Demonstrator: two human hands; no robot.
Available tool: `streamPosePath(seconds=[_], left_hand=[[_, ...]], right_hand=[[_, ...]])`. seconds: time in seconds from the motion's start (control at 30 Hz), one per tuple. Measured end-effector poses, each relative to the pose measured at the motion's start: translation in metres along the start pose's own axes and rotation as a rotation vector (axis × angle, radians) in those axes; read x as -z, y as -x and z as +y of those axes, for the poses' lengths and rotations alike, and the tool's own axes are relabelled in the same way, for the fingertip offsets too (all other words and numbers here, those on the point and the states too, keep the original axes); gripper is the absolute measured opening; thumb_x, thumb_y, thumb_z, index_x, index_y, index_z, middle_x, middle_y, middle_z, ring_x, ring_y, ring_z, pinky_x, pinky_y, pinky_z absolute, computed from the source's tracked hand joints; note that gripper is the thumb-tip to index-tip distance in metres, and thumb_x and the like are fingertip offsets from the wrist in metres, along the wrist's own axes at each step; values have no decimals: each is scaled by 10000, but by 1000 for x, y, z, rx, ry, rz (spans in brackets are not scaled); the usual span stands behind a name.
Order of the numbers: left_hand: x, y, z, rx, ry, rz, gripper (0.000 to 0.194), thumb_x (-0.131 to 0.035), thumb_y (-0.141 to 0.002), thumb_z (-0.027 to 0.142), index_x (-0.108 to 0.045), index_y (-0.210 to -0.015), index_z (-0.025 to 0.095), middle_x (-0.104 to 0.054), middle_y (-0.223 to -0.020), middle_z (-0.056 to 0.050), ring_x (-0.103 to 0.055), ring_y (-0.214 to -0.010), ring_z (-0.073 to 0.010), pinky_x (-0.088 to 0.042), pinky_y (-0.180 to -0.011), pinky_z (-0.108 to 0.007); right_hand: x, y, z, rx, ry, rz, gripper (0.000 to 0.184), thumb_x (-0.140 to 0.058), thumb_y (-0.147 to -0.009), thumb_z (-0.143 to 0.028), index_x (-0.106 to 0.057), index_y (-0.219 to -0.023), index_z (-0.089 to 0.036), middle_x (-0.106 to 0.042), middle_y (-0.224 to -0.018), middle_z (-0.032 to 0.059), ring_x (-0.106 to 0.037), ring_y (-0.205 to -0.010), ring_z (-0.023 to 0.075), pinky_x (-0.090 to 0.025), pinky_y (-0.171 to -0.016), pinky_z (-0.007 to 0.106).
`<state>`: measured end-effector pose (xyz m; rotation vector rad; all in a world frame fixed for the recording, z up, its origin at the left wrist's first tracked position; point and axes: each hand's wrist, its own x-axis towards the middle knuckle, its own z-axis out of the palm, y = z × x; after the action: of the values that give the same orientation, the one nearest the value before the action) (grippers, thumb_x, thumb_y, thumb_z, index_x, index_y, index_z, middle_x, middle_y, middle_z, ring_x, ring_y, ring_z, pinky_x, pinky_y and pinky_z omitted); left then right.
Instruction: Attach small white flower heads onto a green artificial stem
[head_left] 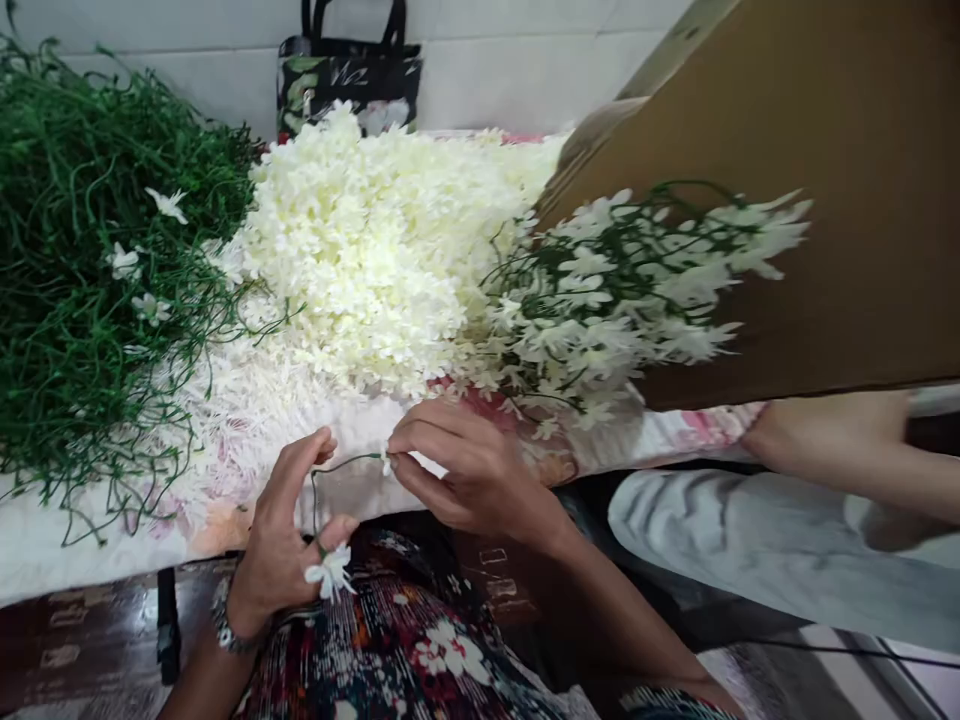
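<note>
A thin green artificial flower stem (346, 464) bends between my two hands above the table's near edge. My left hand (274, 545) holds it, the stem passing by the index fingertip and thumb. A white flower (330, 573) sits on its lower end, below my left thumb. At the stem's other tip, my right hand (472, 470) pinches a small white blossom (386, 463) between thumb and fingers; part of it is hidden. Just beyond my hands lies a big heap of loose creamy-white flower heads (360, 250).
Tangled green stems (97, 260) pile up at the left. A bunch of assembled white flowers (607, 290) leans by a cardboard box (810, 200) at the right. A patterned bag (349, 80) stands by the wall. Another person's arm (832, 440) shows beneath the box.
</note>
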<state>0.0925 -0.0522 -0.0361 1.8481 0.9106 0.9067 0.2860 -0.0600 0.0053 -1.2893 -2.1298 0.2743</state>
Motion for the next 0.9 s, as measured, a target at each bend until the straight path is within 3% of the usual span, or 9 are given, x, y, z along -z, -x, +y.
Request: streamPosePath(seconds=[0.13, 0.2, 0.23, 0.3, 0.4, 0.53, 0.6, 0.77, 0.9], left_hand=[[1, 1, 0, -98, -160, -23, 596, -510, -715, 84, -316, -1263, 213, -436, -1190, -113, -403, -1113, -245, -351, -935, -426], [0, 0, -1, -142, -172, 15, 539, -492, -721, 67, -370, -1229, 203, -472, -1142, -107, -434, -1075, -233, -378, -906, -406], [0, -1, -2, -149, -174, 36, 505, -488, -725, 65, -400, -1205, 197, -488, -1115, -104, -451, -1051, -227, -390, -890, -395], [-1, -1, -4, -129, -184, 82, 439, -485, -731, 68, -456, -1152, 188, -515, -1068, -98, -478, -1007, -218, -405, -863, -381], [0, 0, -9, -72, -175, 148, 378, -490, -737, 82, -499, -1100, 188, -540, -1024, -89, -507, -957, -213, -421, -830, -371], [2, 2, -15, -32, -136, 190, 350, -496, -738, 89, -532, -1067, 202, -557, -994, -75, -532, -915, -209, -432, -805, -364], [2, 2, -16, -32, -131, 204, 339, -498, -737, 86, -546, -1050, 207, -564, -975, -68, -538, -899, -206, -435, -789, -356], [3, 2, -14, -33, -135, 214, 311, -497, -734, 68, -570, -1006, 200, -576, -927, -55, -548, -858, -188, -442, -752, -321], [4, 1, -10, -65, -134, 235, 297, -495, -731, 53, -582, -981, 187, -585, -885, -56, -551, -829, -178, -451, -725, -310]], right_hand=[[43, 15, 18, -47, 311, 364, 96, -543, -680, -73, -517, -714, -159, -561, -676, 20, -513, -657, 106, -429, -599, 232], [68, 24, 30, -101, 662, 613, 118, -577, -651, -83, -530, -721, -167, -580, -714, 30, -529, -704, 129, -438, -650, 265], [81, 30, 37, -139, 844, 677, 102, -569, -663, -100, -539, -730, -171, -593, -735, 34, -535, -713, 137, -433, -688, 292], [100, 39, 47, -270, 1057, 711, 79, -556, -688, -152, -568, -765, -166, -605, -775, 60, -544, -761, 168, -426, -737, 336], [113, 47, 56, -429, 1082, 686, 203, -513, -724, -191, -585, -906, -140, -594, -896, 118, -532, -884, 214, -406, -797, 370], [106, 48, 59, -446, 970, 509, 227, -470, -746, -174, -598, -924, -116, -613, -907, 140, -548, -851, 218, -418, -781, 330], [102, 46, 60, -445, 973, 491, 212, -475, -743, -168, -607, -901, -119, -628, -887, 136, -557, -829, 220, -423, -766, 327], [102, 42, 58, -433, 1031, 663, 145, -478, -735, -164, -613, -767, -121, -634, -786, 126, -567, -766, 207, -427, -723, 323], [105, 43, 63, -508, 1117, 743, 110, -511, -671, -201, -564, -593, -147, -582, -624, 90, -532, -655, 197, -408, -621, 322]])
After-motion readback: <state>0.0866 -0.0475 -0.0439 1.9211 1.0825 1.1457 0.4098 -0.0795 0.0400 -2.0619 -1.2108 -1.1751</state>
